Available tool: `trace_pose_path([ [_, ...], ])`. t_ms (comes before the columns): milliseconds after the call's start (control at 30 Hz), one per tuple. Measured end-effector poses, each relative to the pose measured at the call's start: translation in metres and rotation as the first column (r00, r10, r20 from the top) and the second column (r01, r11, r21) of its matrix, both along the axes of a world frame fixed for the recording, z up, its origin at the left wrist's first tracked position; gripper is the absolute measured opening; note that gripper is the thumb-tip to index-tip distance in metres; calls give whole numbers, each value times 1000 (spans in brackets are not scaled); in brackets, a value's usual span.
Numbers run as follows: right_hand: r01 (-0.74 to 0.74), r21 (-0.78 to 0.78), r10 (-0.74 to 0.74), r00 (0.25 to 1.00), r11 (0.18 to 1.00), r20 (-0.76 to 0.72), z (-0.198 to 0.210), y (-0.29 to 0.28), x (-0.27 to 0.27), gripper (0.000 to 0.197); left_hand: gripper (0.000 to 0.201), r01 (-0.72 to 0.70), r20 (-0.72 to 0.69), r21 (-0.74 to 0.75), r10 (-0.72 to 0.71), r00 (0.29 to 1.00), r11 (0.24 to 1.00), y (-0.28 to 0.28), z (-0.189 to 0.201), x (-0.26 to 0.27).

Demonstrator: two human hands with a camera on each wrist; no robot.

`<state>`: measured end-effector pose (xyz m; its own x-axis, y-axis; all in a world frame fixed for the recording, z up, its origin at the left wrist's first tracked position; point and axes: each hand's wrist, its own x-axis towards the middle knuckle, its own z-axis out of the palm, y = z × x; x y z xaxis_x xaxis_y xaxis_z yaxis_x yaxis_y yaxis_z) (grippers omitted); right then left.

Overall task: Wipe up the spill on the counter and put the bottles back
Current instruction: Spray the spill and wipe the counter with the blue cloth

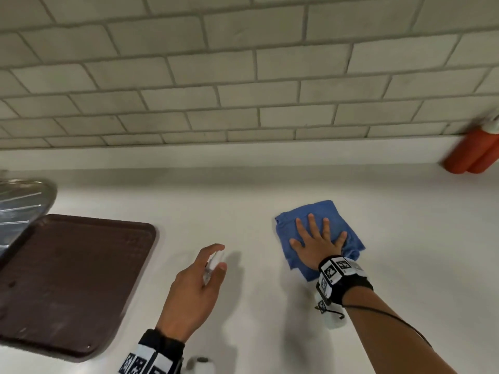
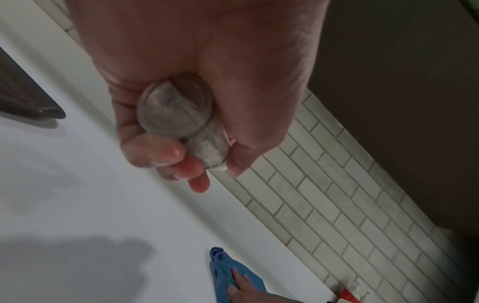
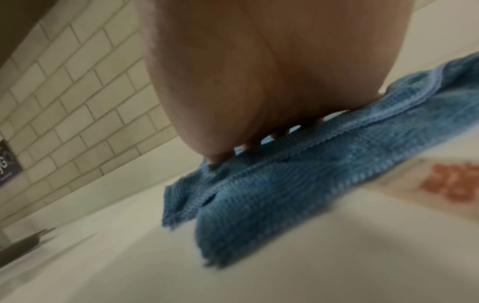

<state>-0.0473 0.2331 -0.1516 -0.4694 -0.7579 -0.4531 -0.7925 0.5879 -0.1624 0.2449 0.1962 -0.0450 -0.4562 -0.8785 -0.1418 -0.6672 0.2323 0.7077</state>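
— Where's the cloth?
— The blue cloth (image 1: pixel 318 236) lies on the white counter (image 1: pixel 243 201), and the right hand (image 1: pixel 316 244) presses it flat with fingers spread.
— And the left hand (image 1: pixel 194 287)?
— It grips a small clear bottle (image 1: pixel 213 268) above the counter, beside the brown tray (image 1: pixel 67 279).

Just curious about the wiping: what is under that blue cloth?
Only the white counter shows around the blue cloth. The right hand presses flat on top, so any spill beneath is covered and cannot be seen.

a kitchen: tiled backsplash (image 1: pixel 243 76), white counter (image 1: pixel 270 184), steel sink drainer (image 1: pixel 21 201)
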Motion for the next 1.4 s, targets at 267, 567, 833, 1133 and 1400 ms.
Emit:
trace_pose_path([
  [267,-67,-7,67,998,998,1,-1,-51,9,64,30,-60,-27,-12,60,998,998,-23,-1,15],
  [567,-328,-140,320,944,934,-79,-10,-85,122,62,32,-113,-76,6,113,991,994,-71,-10,66],
  [833,-523,-169,514,853,836,-96,-18,-134,191,68,29,-96,-66,1,96,993,995,-122,-14,99],
  [1133,-214,-86,217,976,973,29,1,-216,129,68,32,-69,-121,13,70,990,998,-144,-26,103],
  [1400,76,-49,-76,997,996,6,4,-177,61,69,31,-19,-155,19,22,988,1000,-154,-28,99],
])
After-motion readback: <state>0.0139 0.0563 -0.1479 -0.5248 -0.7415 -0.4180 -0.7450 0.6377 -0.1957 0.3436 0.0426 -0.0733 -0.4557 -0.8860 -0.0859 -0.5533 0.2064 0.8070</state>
